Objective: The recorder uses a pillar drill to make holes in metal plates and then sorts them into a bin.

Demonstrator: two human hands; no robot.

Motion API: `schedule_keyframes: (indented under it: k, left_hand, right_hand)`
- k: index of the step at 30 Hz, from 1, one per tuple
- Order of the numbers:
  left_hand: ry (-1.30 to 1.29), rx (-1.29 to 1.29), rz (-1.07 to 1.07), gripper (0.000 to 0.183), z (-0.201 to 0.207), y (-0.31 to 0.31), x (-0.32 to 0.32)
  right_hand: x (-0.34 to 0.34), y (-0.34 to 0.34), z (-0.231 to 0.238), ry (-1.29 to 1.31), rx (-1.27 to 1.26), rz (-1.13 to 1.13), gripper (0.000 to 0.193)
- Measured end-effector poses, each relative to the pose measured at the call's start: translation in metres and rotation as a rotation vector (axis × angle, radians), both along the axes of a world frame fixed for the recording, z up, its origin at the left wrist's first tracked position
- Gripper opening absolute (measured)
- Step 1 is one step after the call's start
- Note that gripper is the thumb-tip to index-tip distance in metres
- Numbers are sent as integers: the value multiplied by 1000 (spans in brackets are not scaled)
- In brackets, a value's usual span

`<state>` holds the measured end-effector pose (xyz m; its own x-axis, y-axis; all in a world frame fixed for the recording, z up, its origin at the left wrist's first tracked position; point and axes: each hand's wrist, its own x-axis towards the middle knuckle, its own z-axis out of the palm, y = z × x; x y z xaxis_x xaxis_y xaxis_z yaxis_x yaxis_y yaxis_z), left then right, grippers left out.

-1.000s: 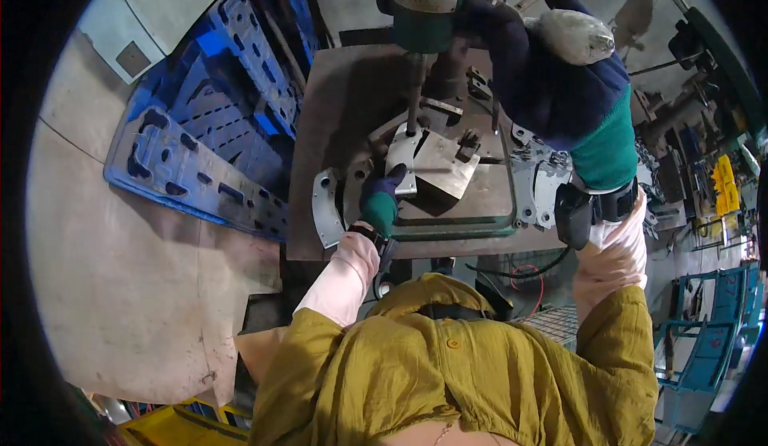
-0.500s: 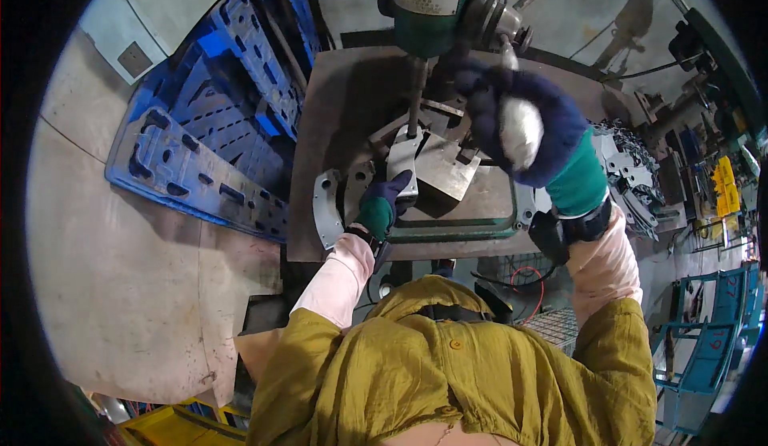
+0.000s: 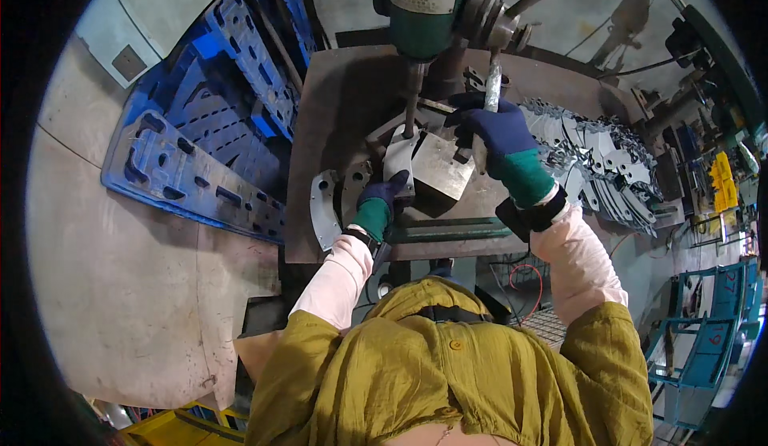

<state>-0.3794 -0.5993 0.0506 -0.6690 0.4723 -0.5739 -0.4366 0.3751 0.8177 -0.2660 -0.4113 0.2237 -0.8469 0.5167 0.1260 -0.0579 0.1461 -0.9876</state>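
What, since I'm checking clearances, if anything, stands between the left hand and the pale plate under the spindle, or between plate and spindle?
Nothing visible does: the left hand is on the near end of the pale plate, and the spindle stands over its far end. Whether its tip touches is unclear.

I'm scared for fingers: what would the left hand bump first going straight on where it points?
Sliding along the metal plate, the left hand would probably bump the drill's rod first, though depth is hard to judge.
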Motion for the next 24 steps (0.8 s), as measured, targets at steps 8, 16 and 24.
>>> schedule_keyframes:
  k: [8, 16, 24]
  left_hand:
    - [182, -221, -138, 92, -44, 5, -21]
    - [434, -277, -74, 84, -40, 6, -12]
    - [303, -22, 25, 87, -24, -2, 0]
  right_hand:
    - [-22, 22, -39, -43, 31, -283, 27]
    - [-28, 24, -41, -93, 388, -512, 30]
    - [-34, 26, -36, -46, 536, -577, 29]
